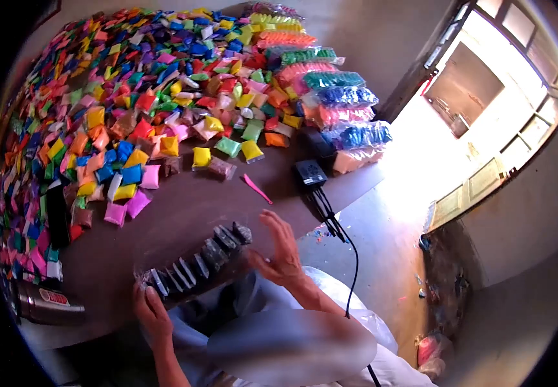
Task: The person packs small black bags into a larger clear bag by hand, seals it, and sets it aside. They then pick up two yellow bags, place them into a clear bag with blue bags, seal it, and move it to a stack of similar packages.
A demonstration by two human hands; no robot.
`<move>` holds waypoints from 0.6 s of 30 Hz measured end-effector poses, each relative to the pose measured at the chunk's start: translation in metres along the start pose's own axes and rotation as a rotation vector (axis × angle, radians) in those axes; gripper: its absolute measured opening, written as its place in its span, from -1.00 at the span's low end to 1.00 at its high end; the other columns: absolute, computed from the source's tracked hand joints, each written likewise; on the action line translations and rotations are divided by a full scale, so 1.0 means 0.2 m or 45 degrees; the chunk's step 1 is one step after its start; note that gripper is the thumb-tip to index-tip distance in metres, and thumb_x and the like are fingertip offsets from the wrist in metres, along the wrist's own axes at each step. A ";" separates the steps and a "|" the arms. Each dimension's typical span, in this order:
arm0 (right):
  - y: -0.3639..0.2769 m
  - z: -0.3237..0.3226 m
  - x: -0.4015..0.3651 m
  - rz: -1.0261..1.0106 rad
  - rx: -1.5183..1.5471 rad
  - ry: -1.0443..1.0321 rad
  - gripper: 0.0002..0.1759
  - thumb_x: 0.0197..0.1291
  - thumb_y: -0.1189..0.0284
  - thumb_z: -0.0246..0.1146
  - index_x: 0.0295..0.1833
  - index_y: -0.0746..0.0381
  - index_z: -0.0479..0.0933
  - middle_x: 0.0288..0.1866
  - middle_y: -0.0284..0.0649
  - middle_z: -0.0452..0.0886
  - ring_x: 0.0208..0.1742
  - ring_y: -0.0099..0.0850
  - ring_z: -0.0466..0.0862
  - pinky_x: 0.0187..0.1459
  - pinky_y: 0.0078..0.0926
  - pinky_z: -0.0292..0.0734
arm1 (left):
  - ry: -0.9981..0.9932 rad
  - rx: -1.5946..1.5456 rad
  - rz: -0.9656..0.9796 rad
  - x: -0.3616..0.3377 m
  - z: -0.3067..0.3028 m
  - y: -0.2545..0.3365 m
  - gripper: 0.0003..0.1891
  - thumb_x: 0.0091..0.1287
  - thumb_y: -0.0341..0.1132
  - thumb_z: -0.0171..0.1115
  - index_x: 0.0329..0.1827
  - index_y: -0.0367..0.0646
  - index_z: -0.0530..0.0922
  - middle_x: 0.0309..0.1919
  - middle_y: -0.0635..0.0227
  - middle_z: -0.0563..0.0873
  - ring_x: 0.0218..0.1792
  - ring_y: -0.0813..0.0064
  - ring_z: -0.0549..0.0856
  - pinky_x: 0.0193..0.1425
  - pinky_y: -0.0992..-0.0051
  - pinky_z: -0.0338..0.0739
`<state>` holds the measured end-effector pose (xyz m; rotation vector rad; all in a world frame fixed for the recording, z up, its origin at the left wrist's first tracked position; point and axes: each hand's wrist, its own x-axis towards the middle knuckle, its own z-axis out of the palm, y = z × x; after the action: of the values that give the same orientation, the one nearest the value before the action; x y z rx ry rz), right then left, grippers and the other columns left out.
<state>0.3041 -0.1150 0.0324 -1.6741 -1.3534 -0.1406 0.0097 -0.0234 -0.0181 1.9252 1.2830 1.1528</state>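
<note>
A clear plastic bag with a row of black packets [195, 266] lies at the table's near edge, slanting up to the right. My left hand [152, 311] is at the lower left end of the row, its fingers closed on the end of the bag. Just beyond the upper right end, my right hand [280, 253] is raised with fingers and thumb apart, holding nothing. On the table beyond the row lies a pink plastic tool [257, 189].
A large heap of colourful packets [143, 116] covers the table's far and left parts. Bagged rows of packets [340, 97] line the far right. A black box [310, 173] with cables sits at the right edge. A metal flask [50, 304] lies at left.
</note>
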 end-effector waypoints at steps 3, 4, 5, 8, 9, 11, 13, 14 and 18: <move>0.04 0.01 -0.02 0.063 0.325 -0.263 -0.32 0.01 0.41 0.27 0.32 0.27 0.32 0.36 0.03 0.37 0.34 0.02 0.40 0.34 -0.14 0.32 | 0.048 0.035 0.041 0.01 0.01 -0.01 -0.59 0.56 -0.22 -0.13 -0.01 -0.51 0.51 -0.06 -0.25 0.60 -0.03 -0.15 0.58 0.18 0.15 0.40; 0.06 0.02 -0.03 0.063 0.326 -0.261 -0.32 0.01 0.41 0.27 0.32 0.27 0.32 0.36 0.03 0.37 0.34 0.02 0.40 0.34 -0.14 0.32 | 0.048 0.036 0.044 0.01 0.02 -0.01 -0.59 0.56 -0.22 -0.13 -0.01 -0.51 0.51 -0.06 -0.25 0.60 -0.03 -0.15 0.58 0.18 0.15 0.40; 0.08 0.03 -0.03 0.044 0.348 -0.314 -0.31 0.00 0.44 0.27 0.33 0.26 0.32 0.36 0.01 0.38 0.34 0.00 0.40 0.34 -0.14 0.34 | 0.045 0.046 0.065 0.01 0.01 -0.01 -0.59 0.57 -0.23 -0.14 -0.02 -0.51 0.50 -0.08 -0.23 0.61 -0.06 -0.13 0.58 0.15 0.16 0.41; 0.13 0.04 -0.04 0.018 0.343 -0.399 -0.30 -0.02 0.49 0.30 0.33 0.24 0.35 0.35 -0.02 0.40 0.33 -0.05 0.44 0.28 -0.20 0.42 | 0.007 0.066 0.017 0.02 -0.02 0.05 -0.60 0.57 -0.22 -0.15 -0.05 -0.49 0.50 -0.12 -0.20 0.61 -0.09 -0.10 0.60 0.11 0.19 0.44; 0.13 0.04 -0.03 0.008 0.305 -0.425 -0.31 -0.02 0.52 0.33 0.32 0.23 0.37 0.34 -0.02 0.43 0.31 -0.08 0.47 0.22 -0.26 0.49 | -0.029 0.063 -0.048 0.01 -0.03 0.07 -0.60 0.58 -0.22 -0.15 -0.06 -0.48 0.50 -0.13 -0.18 0.62 -0.10 -0.07 0.61 0.09 0.21 0.45; 0.11 0.03 -0.02 0.009 0.299 -0.389 -0.32 -0.02 0.53 0.36 0.31 0.23 0.39 0.32 -0.03 0.44 0.30 -0.08 0.49 0.20 -0.27 0.52 | -0.003 0.035 -0.018 0.01 -0.02 0.05 -0.60 0.58 -0.23 -0.15 -0.05 -0.47 0.51 -0.13 -0.16 0.62 -0.10 -0.03 0.61 0.07 0.23 0.45; 0.10 0.04 -0.02 0.011 0.296 -0.356 -0.32 -0.01 0.54 0.39 0.30 0.23 0.40 0.31 -0.04 0.46 0.28 -0.07 0.50 0.17 -0.28 0.54 | 0.024 0.010 0.008 0.01 0.00 0.03 -0.61 0.57 -0.23 -0.15 -0.04 -0.45 0.51 -0.14 -0.14 0.63 -0.10 0.01 0.62 0.05 0.26 0.46; 0.10 0.04 -0.01 0.038 0.262 -0.352 -0.33 -0.01 0.53 0.41 0.29 0.21 0.42 0.28 -0.05 0.48 0.26 -0.09 0.51 0.17 -0.27 0.54 | 0.053 0.052 0.028 0.02 0.01 0.03 -0.62 0.57 -0.23 -0.14 -0.03 -0.44 0.52 -0.13 -0.12 0.63 -0.10 0.03 0.62 0.04 0.26 0.47; 0.15 0.10 -0.02 0.266 0.284 -0.315 -0.43 -0.01 0.53 0.44 0.20 0.22 0.51 0.13 -0.09 0.60 0.16 -0.12 0.58 0.16 -0.26 0.54 | 0.056 0.045 -0.094 0.01 0.00 0.01 -0.62 0.56 -0.22 -0.12 -0.03 -0.38 0.57 -0.20 0.05 0.67 -0.15 0.16 0.64 0.00 0.30 0.47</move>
<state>0.3182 -0.1030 0.0017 -1.6684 -1.3082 0.3371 0.0108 -0.0222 -0.0146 1.8706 1.3943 1.1481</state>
